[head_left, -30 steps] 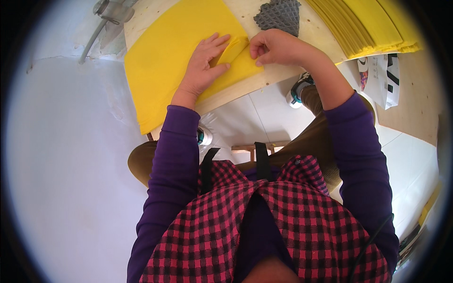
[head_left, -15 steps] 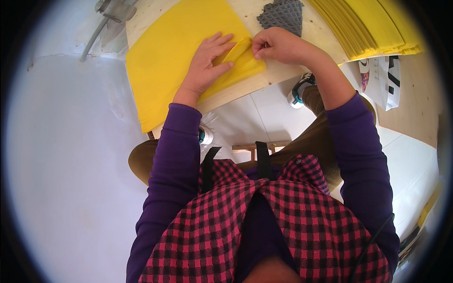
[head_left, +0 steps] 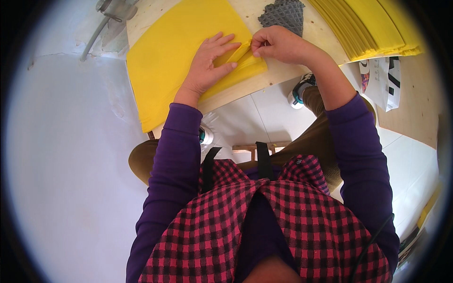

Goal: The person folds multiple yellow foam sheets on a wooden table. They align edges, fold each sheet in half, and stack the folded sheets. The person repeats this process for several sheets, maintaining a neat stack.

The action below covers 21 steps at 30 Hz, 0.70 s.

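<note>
A yellow sheet, soft like thin fabric or plastic [head_left: 165, 61], lies spread on the wooden table [head_left: 281, 70] and hangs slightly over its near left edge. My left hand [head_left: 207, 66] rests on the sheet near its right side, fingers spread. Beside it, my right hand [head_left: 278, 45] pinches the sheet's right edge between thumb and fingers, where a fold stands raised between the two hands. Just beyond my right hand lies a grey waffle-textured cloth or mat [head_left: 283, 15].
A stack of folded yellow sheets [head_left: 358, 28] sits at the table's far right. Under it hangs a white printed bag [head_left: 382, 82]. A pale wall [head_left: 71, 165] closes off the left, with a metal fitting and hose [head_left: 113, 9] at the far left.
Hardly anything differs. The raised fold between my hands has shifted slightly, while both hands keep nearly the same place.
</note>
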Each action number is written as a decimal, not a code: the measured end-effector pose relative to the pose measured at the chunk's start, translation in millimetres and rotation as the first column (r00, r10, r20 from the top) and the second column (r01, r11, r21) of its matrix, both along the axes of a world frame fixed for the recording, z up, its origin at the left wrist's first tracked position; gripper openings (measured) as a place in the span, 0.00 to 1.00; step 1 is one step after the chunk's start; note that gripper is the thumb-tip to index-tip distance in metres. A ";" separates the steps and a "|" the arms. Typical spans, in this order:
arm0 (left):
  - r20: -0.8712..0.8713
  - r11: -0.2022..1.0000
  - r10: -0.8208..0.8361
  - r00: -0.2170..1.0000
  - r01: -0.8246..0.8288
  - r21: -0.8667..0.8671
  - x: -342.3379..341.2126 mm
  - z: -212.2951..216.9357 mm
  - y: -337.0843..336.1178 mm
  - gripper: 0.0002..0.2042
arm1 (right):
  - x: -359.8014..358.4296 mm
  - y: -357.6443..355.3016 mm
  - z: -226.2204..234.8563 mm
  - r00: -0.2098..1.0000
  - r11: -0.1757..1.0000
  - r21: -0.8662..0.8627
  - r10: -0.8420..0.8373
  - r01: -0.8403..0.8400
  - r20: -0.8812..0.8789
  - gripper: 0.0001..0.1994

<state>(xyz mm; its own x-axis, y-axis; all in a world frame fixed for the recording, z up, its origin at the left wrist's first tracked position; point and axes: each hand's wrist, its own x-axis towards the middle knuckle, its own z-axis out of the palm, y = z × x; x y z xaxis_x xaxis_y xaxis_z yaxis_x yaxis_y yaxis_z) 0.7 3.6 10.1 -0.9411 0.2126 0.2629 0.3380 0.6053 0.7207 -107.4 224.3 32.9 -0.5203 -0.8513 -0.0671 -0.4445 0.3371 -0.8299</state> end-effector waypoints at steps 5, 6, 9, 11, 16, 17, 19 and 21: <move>-0.006 1.000 -0.002 1.000 0.002 0.022 -0.2 -1.7 -0.5 0.22 | -0.7 -0.3 -0.7 1.000 1.000 -0.024 -0.004 0.004 -0.004 0.06; -0.004 1.000 -0.001 1.000 0.001 0.022 -0.3 -2.0 -0.8 0.22 | -0.9 -0.4 -0.7 1.000 1.000 -0.031 -0.002 0.001 -0.006 0.06; -0.010 1.000 -0.002 1.000 0.002 0.024 -0.5 -3.0 -1.5 0.22 | -0.9 -0.8 -0.2 1.000 0.999 -0.034 -0.009 0.009 0.003 0.05; -0.016 1.000 0.001 1.000 0.000 0.023 -0.8 -3.7 -1.9 0.21 | -0.4 -1.0 0.6 1.000 0.999 -0.046 -0.009 0.008 -0.008 0.05; -0.014 1.000 0.007 1.000 -0.006 0.020 -0.8 -4.8 -3.0 0.21 | 1.6 -2.2 3.3 1.000 0.999 -0.033 -0.006 0.005 -0.014 0.03; -0.016 1.000 0.007 1.000 -0.006 0.024 -0.7 -5.0 -3.2 0.21 | 2.1 -2.2 3.7 1.000 0.999 -0.040 -0.008 0.007 -0.016 0.03; -0.008 1.000 0.016 1.000 -0.016 0.017 -0.6 -5.6 -3.9 0.21 | 3.3 -2.3 4.6 1.000 0.999 -0.053 -0.015 0.014 -0.016 0.03; -0.008 1.000 0.019 1.000 -0.019 0.019 -0.5 -6.5 -4.4 0.21 | 4.2 -2.5 5.9 1.000 0.997 -0.073 -0.024 0.023 -0.011 0.04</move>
<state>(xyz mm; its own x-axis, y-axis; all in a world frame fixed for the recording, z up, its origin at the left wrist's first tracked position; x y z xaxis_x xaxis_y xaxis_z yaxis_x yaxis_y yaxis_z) 0.3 -0.8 3.6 -0.9427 0.1895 0.2747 0.3327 0.5976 0.7295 -103.2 221.7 38.8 -0.5407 -0.8412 0.0005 -0.4470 0.2868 -0.8473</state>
